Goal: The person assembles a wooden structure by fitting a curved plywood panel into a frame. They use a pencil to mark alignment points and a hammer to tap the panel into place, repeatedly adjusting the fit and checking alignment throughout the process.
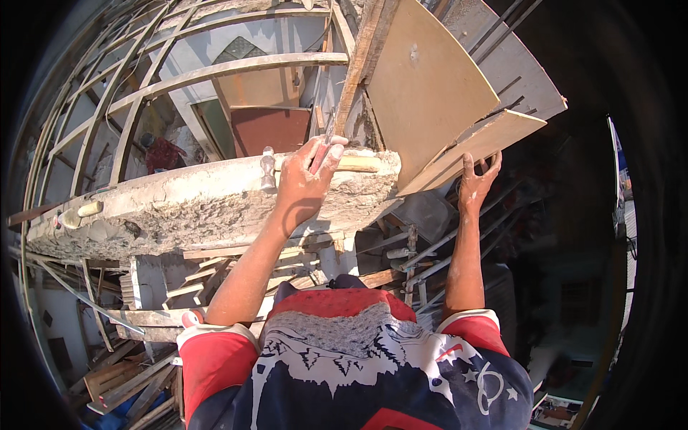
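My left hand (pixel 304 179) is closed around a red-handled tool (pixel 320 154) with a thin metal end pointing up; its exact kind is unclear. Behind this hand a hammer (pixel 268 170) lies along the top of a rough concrete beam (pixel 193 186), its pale wooden handle showing to the right. On the right, my right hand (pixel 476 183) grips the lower edge of a narrow plywood strip (pixel 466 154), thumb and fingers apart around it. Against that strip stands a larger tan plywood panel (pixel 423 79), beside an upright timber post (pixel 358 72).
Another wooden-handled tool (pixel 89 208) rests on the beam's left end. A grid of timber battens (pixel 222 69) spans the upper left, with a room visible far below. Loose boards (pixel 136 387) are piled at lower left; metal bars (pixel 459 233) lie beneath my right arm.
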